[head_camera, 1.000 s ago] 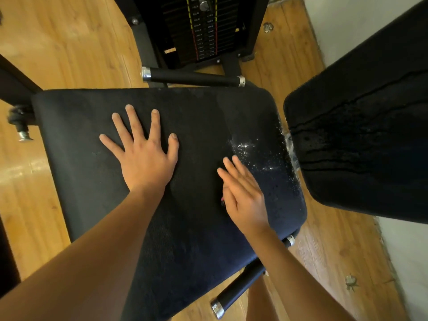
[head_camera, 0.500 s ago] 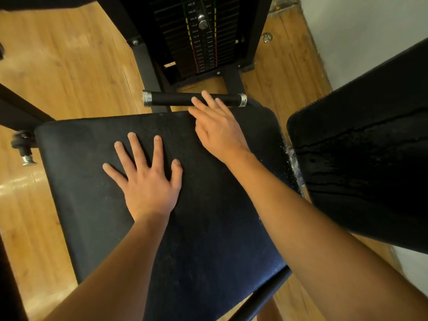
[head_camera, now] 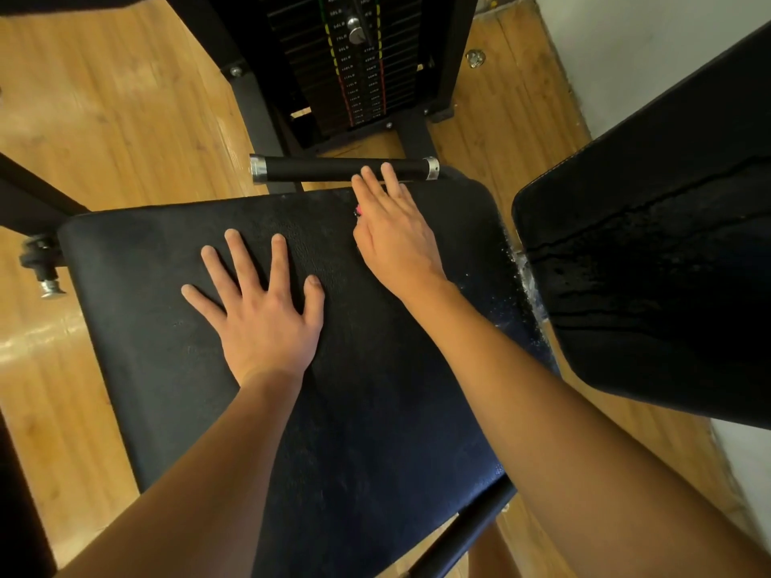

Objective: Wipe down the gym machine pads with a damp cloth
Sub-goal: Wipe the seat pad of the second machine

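Observation:
The black seat pad (head_camera: pixel 375 410) of the gym machine fills the middle of the view. My left hand (head_camera: pixel 258 310) lies flat on its left half with the fingers spread. My right hand (head_camera: pixel 392 235) presses flat near the pad's far edge, its straight fingertips reaching the black handle bar (head_camera: pixel 325 168). A small pink bit (head_camera: pixel 357 211) shows under the thumb side of that hand; the rest is hidden, and I cannot tell whether it is a cloth. Water droplets (head_camera: pixel 500 302) speckle the pad's right edge. A wet black back pad (head_camera: pixel 646 264) stands at the right.
The weight stack (head_camera: pixel 354 64) with its selector pin rises behind the seat. A second handle bar (head_camera: pixel 459 531) juts out under the seat's near right corner. An adjustment knob (head_camera: pixel 46 264) sticks out at the left. A wooden floor surrounds the machine, with a white wall at the right.
My right hand has slid from the wet right middle of the seat pad up to its far edge by the handle bar. My left hand has stayed flat in place.

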`<state>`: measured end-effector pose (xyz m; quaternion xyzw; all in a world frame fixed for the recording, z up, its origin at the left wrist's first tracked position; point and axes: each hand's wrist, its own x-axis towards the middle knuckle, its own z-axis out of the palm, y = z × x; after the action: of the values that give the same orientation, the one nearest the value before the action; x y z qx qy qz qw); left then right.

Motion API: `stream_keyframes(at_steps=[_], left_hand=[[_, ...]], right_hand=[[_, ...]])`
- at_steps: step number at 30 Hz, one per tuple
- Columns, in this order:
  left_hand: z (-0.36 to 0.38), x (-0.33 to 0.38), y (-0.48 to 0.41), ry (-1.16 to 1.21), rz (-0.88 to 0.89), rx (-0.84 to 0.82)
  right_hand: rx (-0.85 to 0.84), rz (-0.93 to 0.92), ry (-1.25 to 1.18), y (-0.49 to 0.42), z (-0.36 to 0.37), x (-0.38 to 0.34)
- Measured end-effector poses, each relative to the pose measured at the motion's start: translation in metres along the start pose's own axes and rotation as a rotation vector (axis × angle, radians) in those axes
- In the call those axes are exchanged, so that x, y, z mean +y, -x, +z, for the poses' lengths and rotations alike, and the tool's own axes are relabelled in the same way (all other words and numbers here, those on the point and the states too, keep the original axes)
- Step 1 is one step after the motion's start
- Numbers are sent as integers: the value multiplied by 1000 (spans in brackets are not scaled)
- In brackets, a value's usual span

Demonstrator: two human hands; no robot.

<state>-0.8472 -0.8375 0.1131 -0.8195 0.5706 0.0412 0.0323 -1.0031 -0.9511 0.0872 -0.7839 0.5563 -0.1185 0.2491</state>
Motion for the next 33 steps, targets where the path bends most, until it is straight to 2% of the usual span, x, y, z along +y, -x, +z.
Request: stream_keyframes(at_steps=[8, 19, 29, 33], left_hand=[[1, -1, 1, -4, 8, 13], [1, -2, 0, -11, 7, 18], [0, -2, 1, -6, 5, 12], [0, 0, 0, 2, 7, 13]], right_hand=[[41, 49, 0, 52, 6, 1], [-13, 56, 5, -18, 0, -2], [-5, 42, -8, 66, 0, 8], [6, 39, 32, 67, 4, 8]])
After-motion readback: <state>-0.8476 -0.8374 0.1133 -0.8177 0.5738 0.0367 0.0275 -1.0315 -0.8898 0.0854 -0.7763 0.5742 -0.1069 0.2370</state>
